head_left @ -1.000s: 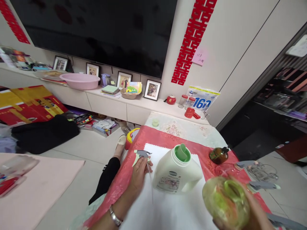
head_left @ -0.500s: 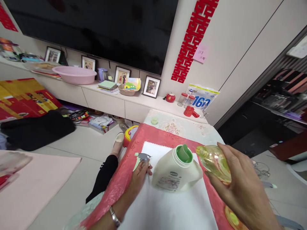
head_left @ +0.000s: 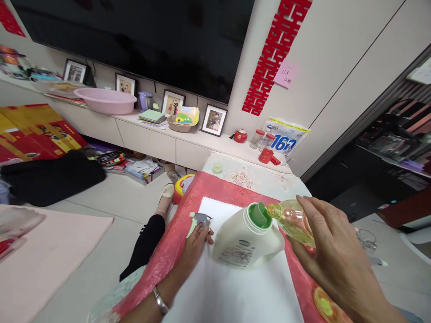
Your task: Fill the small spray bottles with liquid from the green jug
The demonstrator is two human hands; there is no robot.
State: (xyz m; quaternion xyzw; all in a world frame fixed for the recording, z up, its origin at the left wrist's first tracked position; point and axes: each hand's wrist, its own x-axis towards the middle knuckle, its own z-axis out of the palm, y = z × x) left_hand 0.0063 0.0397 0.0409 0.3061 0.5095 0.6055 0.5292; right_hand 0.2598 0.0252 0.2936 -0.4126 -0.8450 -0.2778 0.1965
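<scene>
My right hand point(head_left: 336, 246) is wrapped round a clear yellowish bottle point(head_left: 291, 220), tipped nearly level. The bottle's neck is over the right rim of a large pale laundry detergent jug point(head_left: 235, 246), beside its green pouring spout point(head_left: 258, 216). The jug stands upright and uncapped on a white sheet point(head_left: 215, 205). To the jug's left, my left hand point(head_left: 197, 244) has its fingers closed on a grey and pale green trigger spray head point(head_left: 202, 218). Whether liquid is flowing from the bottle is too small to tell.
A red cloth point(head_left: 229, 188) lies under the sheet. At its right edge sits a clear yellow object point(head_left: 325, 303), partly cut off. A small green cup point(head_left: 217, 168) stands at the table's far end. Along the wall runs a cabinet point(head_left: 148, 143) with frames and a pink basin point(head_left: 106, 101).
My right hand has brought the bottle left, so its neck now meets the jug's mouth. My left hand and the spray head have stayed in place.
</scene>
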